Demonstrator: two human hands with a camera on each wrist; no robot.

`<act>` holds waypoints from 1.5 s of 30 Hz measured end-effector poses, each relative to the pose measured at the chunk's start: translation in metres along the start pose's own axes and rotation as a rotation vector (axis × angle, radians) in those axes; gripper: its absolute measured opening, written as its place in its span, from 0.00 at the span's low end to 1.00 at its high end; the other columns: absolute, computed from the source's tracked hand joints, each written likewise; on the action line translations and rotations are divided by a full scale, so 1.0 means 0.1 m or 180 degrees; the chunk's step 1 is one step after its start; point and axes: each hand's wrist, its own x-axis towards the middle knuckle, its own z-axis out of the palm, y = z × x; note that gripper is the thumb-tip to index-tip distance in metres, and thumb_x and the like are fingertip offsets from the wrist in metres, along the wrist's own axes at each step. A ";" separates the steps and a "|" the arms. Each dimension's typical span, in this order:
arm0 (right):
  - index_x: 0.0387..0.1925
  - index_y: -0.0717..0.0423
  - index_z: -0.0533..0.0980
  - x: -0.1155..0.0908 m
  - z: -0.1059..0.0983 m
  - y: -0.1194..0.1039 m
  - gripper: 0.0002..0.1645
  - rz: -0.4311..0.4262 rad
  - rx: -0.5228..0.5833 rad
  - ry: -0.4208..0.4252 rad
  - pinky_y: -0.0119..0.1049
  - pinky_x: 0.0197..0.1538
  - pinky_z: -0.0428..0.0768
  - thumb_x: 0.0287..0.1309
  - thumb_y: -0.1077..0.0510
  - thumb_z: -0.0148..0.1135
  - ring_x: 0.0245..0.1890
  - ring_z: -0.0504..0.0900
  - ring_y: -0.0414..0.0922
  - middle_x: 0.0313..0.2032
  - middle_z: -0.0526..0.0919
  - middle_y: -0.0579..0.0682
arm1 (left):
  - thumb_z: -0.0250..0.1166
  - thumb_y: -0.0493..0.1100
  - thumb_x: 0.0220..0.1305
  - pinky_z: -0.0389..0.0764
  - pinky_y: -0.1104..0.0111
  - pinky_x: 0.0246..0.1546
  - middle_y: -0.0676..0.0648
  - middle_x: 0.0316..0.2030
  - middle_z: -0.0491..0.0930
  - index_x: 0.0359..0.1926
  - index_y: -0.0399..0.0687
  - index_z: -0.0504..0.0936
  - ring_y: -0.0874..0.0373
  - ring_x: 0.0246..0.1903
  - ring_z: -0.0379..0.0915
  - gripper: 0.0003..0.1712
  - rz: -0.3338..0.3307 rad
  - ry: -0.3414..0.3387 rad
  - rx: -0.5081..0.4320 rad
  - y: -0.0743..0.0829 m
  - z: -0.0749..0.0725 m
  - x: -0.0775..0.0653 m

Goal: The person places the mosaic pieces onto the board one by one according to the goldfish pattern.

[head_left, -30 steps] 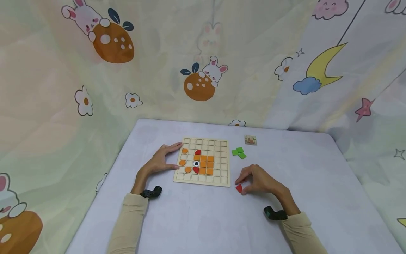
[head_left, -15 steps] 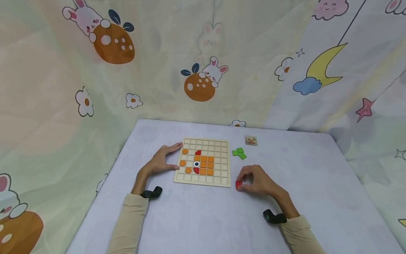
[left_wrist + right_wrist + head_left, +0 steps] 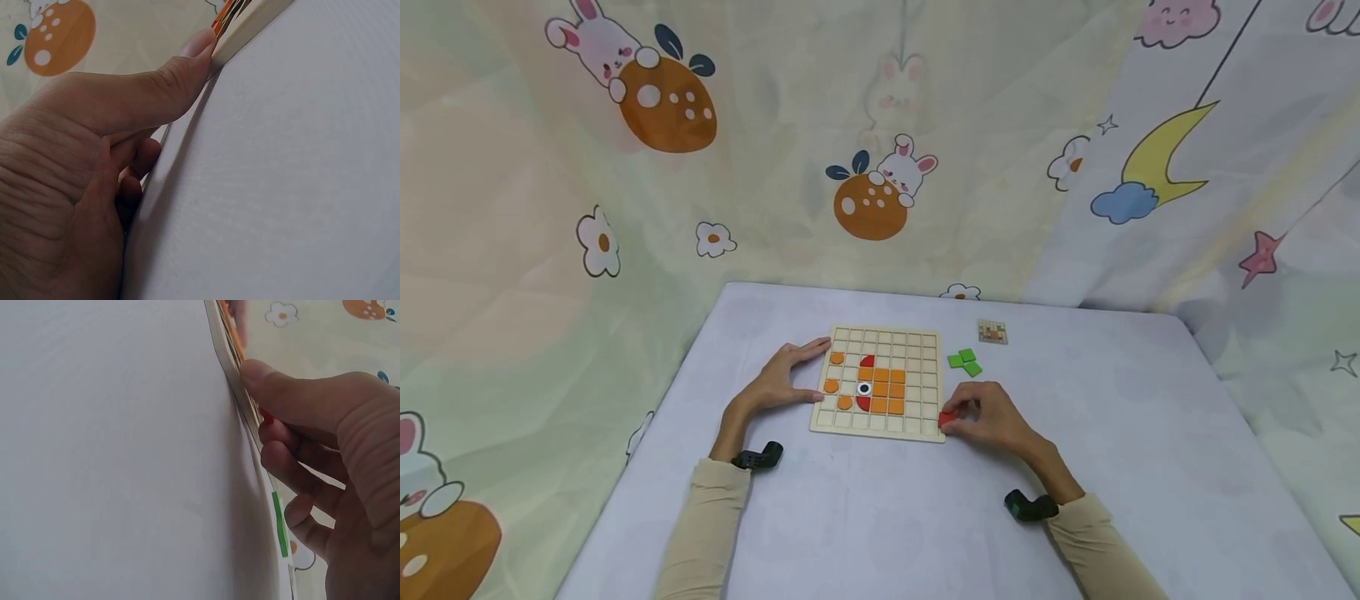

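A pale wooden grid board lies on the table in the head view. My left hand rests thumb and fingertips against its left edge, fingers extended and spread apart from the thumb. In the left wrist view the thumb touches the board's side. My right hand pinches a small red tile between thumb and fingers at the board's right edge. On the grid sit a block of orange square tiles, an eye tile, red quarter-circle tiles and orange round tiles.
Right of the board lie several green square tiles. Behind them is a small patterned card. A white cloth covers the table, and a printed curtain hangs around it. Each wrist wears a black device.
My right hand has gathered the red tile into its pinch and carried it left and slightly up to the board's right edge. My left hand stays in place.
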 end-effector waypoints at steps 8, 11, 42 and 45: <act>0.36 0.46 0.93 0.12 0.07 -0.06 0.13 0.0164 -0.0103 -0.0081 0.31 0.41 0.75 0.48 0.60 0.89 0.34 0.78 0.40 0.31 0.89 0.35 | 0.85 0.57 0.55 0.68 0.48 0.65 0.50 0.86 0.62 0.84 0.56 0.67 0.51 0.59 0.66 0.59 -0.0033 -0.0009 0.0026 0.00 0.02 -0.02; 0.37 0.47 0.93 0.18 0.08 -0.07 0.13 0.0121 -0.0123 -0.0081 0.32 0.41 0.73 0.48 0.58 0.89 0.35 0.77 0.40 0.31 0.89 0.36 | 0.85 0.57 0.55 0.69 0.49 0.64 0.49 0.85 0.63 0.84 0.55 0.67 0.51 0.58 0.66 0.59 -0.0006 0.0008 0.0054 -0.01 0.01 -0.02; 0.42 0.47 0.93 0.47 0.18 -0.19 0.10 -0.0115 -0.0194 -0.0401 0.32 0.40 0.75 0.59 0.59 0.83 0.34 0.79 0.42 0.33 0.89 0.37 | 0.85 0.56 0.55 0.69 0.48 0.63 0.45 0.85 0.62 0.83 0.49 0.67 0.48 0.57 0.67 0.59 0.0105 0.0050 0.0014 -0.01 0.00 0.00; 0.42 0.46 0.93 0.48 0.18 -0.20 0.09 -0.0085 -0.0279 -0.0404 0.32 0.40 0.76 0.58 0.58 0.83 0.34 0.79 0.40 0.34 0.90 0.36 | 0.85 0.56 0.55 0.68 0.47 0.63 0.46 0.85 0.62 0.83 0.50 0.67 0.48 0.58 0.67 0.59 0.0104 0.0045 -0.0003 0.00 -0.01 0.01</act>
